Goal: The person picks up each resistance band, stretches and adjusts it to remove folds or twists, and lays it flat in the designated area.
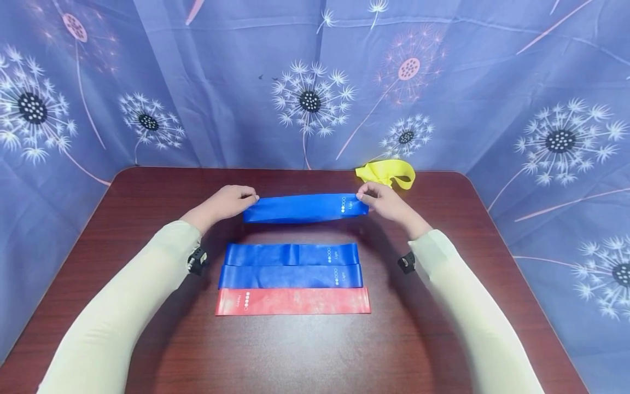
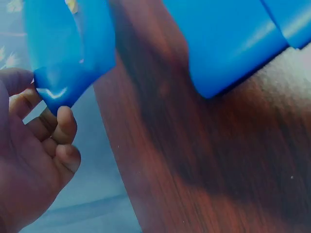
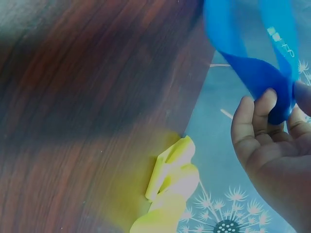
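Between my two hands a blue resistance band (image 1: 305, 208) marked "Light" hangs stretched out above the table. My left hand (image 1: 227, 202) pinches its left end, and in the left wrist view the band's folded end (image 2: 60, 92) sits between thumb and fingers. At the other end my right hand (image 1: 386, 202) pinches the band near its printed dots; the right wrist view shows that end (image 3: 272, 92) looped open. Nearer to me lie two flat blue bands, an upper one (image 1: 275, 255) and a lower one (image 1: 280, 277). A red band (image 1: 305, 301) marked "Heavy" lies below them.
A crumpled yellow band (image 1: 386, 172) lies at the table's back edge, just behind my right hand. The dark red wooden table (image 1: 305, 361) ends at a blue curtain (image 1: 221, 82) with dandelion prints, which stands at the back and sides.
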`<action>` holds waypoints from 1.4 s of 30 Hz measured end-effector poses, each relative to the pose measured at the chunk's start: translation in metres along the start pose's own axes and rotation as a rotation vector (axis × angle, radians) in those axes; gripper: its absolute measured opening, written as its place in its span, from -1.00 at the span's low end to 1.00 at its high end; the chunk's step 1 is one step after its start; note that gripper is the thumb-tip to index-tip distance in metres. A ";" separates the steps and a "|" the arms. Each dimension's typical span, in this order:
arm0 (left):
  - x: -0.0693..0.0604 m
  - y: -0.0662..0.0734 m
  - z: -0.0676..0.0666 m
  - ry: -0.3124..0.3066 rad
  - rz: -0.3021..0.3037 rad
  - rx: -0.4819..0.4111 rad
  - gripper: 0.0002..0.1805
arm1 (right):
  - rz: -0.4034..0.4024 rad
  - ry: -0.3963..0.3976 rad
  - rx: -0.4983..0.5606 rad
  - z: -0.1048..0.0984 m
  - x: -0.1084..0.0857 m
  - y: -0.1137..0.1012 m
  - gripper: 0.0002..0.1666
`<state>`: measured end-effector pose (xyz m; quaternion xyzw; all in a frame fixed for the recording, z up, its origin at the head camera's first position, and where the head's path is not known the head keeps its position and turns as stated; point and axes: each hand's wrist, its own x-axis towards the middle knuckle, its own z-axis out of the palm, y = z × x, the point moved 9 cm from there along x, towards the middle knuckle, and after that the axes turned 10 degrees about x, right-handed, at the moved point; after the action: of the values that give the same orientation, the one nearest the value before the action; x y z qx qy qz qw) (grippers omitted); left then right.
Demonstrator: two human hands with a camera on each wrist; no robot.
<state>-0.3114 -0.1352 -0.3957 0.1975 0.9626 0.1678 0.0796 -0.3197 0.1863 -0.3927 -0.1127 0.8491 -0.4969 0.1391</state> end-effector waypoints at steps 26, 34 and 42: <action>-0.014 -0.034 0.014 -0.126 -0.183 -0.255 -0.59 | 0.078 -0.067 0.040 0.021 -0.002 0.039 -0.70; -0.014 -0.034 0.011 -0.083 -0.156 -0.243 -0.63 | 0.104 -0.055 0.061 0.021 0.001 0.042 -0.69; -0.015 -0.040 0.004 -0.072 -0.173 -0.369 -0.58 | 0.094 -0.047 0.088 0.013 0.000 0.025 -0.71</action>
<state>-0.3108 -0.1747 -0.4123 0.1018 0.9254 0.3268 0.1629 -0.3168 0.1876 -0.4206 -0.0784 0.8272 -0.5240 0.1870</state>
